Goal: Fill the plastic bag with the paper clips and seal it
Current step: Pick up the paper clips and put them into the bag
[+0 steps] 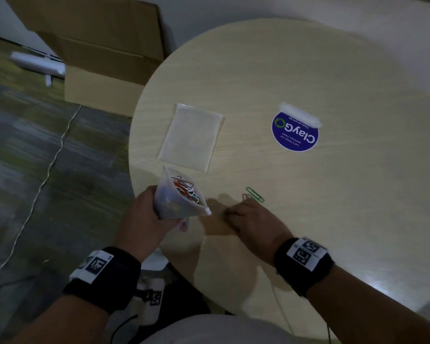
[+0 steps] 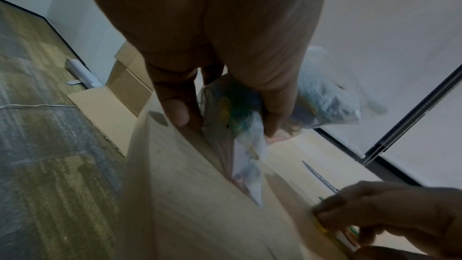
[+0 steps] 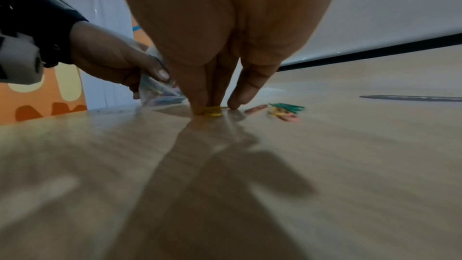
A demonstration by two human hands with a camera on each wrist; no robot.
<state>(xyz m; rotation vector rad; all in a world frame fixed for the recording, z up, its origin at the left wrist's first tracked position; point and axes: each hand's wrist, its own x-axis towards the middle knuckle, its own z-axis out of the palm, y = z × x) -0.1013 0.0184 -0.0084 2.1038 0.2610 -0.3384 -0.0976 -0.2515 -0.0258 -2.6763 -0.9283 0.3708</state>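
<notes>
We find the plastic bag (image 1: 181, 197) at the near left edge of the round surface (image 1: 308, 194), its mouth open and facing up and to the right, with a heap of coloured paper clips (image 1: 186, 191) visible inside. The left hand (image 1: 144, 214) holds it from the left, fingers (image 2: 177, 110) and thumb curled round the bag's lower body, which bunches where they grip it. Just to the right of the bag, the right hand (image 1: 248, 219) is lowered onto the surface, its fingers (image 3: 200, 96) extended downward with the tips pressing on a yellow paper clip (image 3: 212, 111); we cannot tell whether the clip is pinched or only pressed flat. Loose clips (image 3: 285, 111) lie on the surface just beyond that hand, green, pink and yellow ones among them; a green clip (image 1: 255, 194) shows clearly from the head view. A further clip (image 1: 183, 225) lies under the bag's near edge. Farther off, an empty flat plastic pouch (image 1: 190, 137) lies on the surface behind the bag, and to the far right sits a round blue sticker (image 1: 296, 132) marked "ClayGo". Both wrists carry black bands with printed marker tags (image 1: 305, 253). Off the surface to the left, a cardboard box (image 1: 102, 58) stands on the carpeted floor (image 1: 35, 170), crossed by a thin white cable (image 1: 47, 175).
</notes>
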